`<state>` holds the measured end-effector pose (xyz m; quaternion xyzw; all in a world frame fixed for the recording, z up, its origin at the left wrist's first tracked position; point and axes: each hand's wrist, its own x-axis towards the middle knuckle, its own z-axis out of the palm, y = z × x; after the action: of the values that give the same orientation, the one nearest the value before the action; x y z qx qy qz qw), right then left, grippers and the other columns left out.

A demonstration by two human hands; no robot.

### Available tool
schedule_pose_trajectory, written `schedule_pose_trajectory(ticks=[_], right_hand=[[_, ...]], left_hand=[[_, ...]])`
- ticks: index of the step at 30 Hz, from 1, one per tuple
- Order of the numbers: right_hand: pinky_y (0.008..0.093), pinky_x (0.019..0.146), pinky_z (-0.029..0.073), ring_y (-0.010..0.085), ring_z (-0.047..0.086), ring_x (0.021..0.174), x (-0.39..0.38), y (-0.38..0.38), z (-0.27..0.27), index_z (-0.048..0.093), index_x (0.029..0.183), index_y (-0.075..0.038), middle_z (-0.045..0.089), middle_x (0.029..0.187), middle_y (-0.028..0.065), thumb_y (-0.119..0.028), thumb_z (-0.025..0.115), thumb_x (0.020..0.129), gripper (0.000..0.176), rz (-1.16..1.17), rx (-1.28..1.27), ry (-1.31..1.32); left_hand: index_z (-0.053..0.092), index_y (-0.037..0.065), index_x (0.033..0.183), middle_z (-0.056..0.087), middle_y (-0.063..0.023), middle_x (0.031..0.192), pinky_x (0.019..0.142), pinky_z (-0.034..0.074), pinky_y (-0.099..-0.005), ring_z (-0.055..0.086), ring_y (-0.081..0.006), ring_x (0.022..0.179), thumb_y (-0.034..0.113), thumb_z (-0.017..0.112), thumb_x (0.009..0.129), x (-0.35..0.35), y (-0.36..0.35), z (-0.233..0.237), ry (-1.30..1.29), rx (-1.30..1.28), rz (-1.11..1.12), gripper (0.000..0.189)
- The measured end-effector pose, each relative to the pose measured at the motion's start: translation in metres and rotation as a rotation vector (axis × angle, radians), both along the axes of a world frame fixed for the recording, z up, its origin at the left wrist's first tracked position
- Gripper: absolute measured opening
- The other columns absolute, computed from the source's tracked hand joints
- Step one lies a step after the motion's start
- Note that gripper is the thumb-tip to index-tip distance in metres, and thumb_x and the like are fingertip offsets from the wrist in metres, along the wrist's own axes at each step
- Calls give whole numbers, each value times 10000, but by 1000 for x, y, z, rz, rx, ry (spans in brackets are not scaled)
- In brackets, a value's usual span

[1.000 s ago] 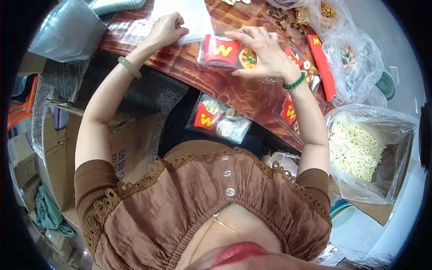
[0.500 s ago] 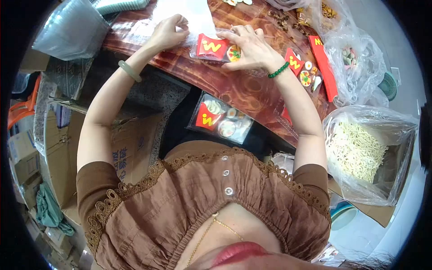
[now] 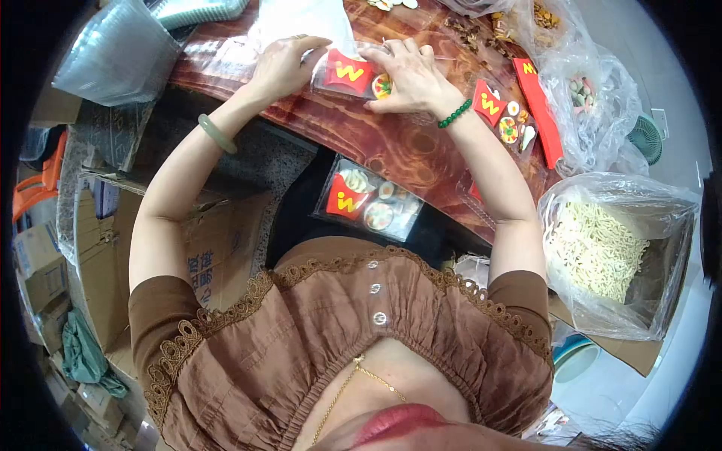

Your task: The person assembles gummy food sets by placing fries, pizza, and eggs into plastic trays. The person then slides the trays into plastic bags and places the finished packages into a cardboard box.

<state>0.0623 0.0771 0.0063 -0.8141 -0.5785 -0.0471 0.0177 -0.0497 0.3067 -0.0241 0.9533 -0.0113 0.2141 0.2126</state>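
Observation:
A clear plastic packet (image 3: 320, 80) lies on the table in front of me, with a red fries box piece (image 3: 350, 71) and a round bowl-of-food piece (image 3: 382, 86) inside. At its left edge, my left hand (image 3: 288, 69) rests with fingers reaching toward the red piece, thumb a little apart. My right hand (image 3: 412, 79) lies palm down over the packet's right part, fingers spread, hiding what is under them. Right of that hand is another set (image 3: 502, 116) of a red fries box piece and small food pieces. White sheet material (image 3: 304, 22) lies behind my left hand.
A similar filled packet (image 3: 368, 201) sits below the table edge near my lap. Stacked clear trays (image 3: 113, 56) stand at left. At right are a long red strip (image 3: 543, 120), clear bags (image 3: 594, 98) and a lined box of pale noodle-like pieces (image 3: 598, 252).
My left hand has moved slightly right and its fingers have straightened from a pinch onto the packet's edge. The packet and my right hand have shifted slightly left and away from me.

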Motion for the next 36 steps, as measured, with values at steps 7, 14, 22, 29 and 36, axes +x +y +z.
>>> schedule_pose_trajectory(ticks=[7,14,22,29,36], right_hand=[[460,905,348,325,476,1161,-7,6,2,383,1436,-249,500,1277,139,-532,741,602,951,-93,-57,64],[511,957,366,367,481,1160,-17,7,-3,395,1434,-248,490,1285,192,-612,670,684,878,-260,-9,78],[495,943,377,387,494,1110,-34,29,-10,437,1391,-141,515,1207,247,-669,646,677,912,-405,60,120],[480,941,345,375,448,1157,-38,13,-15,323,1454,-113,434,1321,248,-821,641,557,1186,-274,135,10],[518,994,296,411,374,1263,-39,-6,5,376,1441,-153,355,1428,264,-804,690,515,1175,-230,50,55]], left_hand=[[665,72,1094,670,-130,1036,801,527,-391,664,-286,920,214,589,900,-2,-17,0,45,118,-55,253],[623,40,987,682,-132,894,672,539,-379,675,-280,821,197,574,918,-33,-15,1,-3,91,128,178],[607,30,944,659,-111,791,610,511,-364,648,-268,714,125,629,876,-36,-37,-4,-164,154,-103,118],[571,14,931,615,-142,726,615,511,-405,634,-311,698,149,612,859,-29,-50,4,-193,-26,-61,159],[536,-15,1107,621,-217,948,793,475,-457,605,-359,930,200,665,808,-25,-49,-7,-137,80,64,390]])
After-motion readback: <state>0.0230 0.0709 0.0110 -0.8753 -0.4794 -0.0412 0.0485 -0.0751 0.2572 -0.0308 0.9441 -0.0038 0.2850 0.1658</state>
